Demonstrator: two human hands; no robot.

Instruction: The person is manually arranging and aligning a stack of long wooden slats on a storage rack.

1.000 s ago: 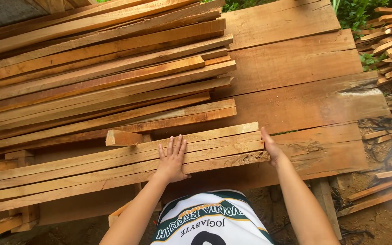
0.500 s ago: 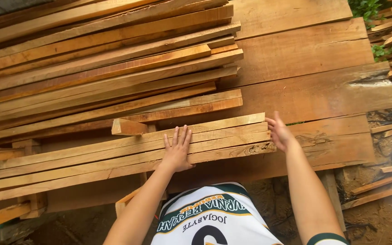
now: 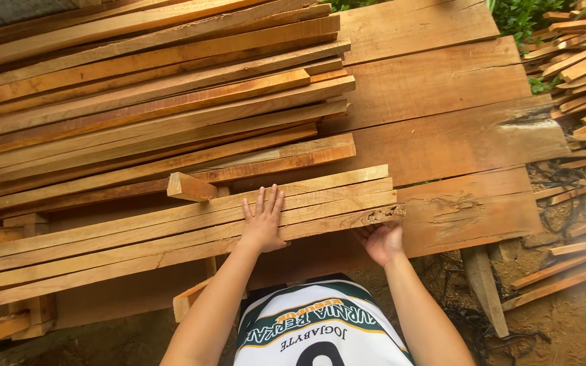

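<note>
A row of several long pale wooden slats (image 3: 171,230) lies side by side across the near edge of a bench of wide planks (image 3: 456,142). My left hand (image 3: 264,220) rests flat on top of the slats, fingers spread and pointing away from me. My right hand (image 3: 380,240) is under the splintered right end of the nearest slat (image 3: 381,215), fingers curled up around its lower edge. A short wooden block (image 3: 190,187) sits just behind the slats, left of my left hand.
A large stack of long timber strips (image 3: 144,102) fills the left and back of the bench. Loose offcuts (image 3: 578,68) are heaped on the dirt at the right. A plank (image 3: 483,288) leans under the bench, and dark cables (image 3: 564,186) lie on the ground.
My right hand has dropped from the right end of the slat row to beneath the nearest slat's end and curled around it. My left hand stays flat on the slats.
</note>
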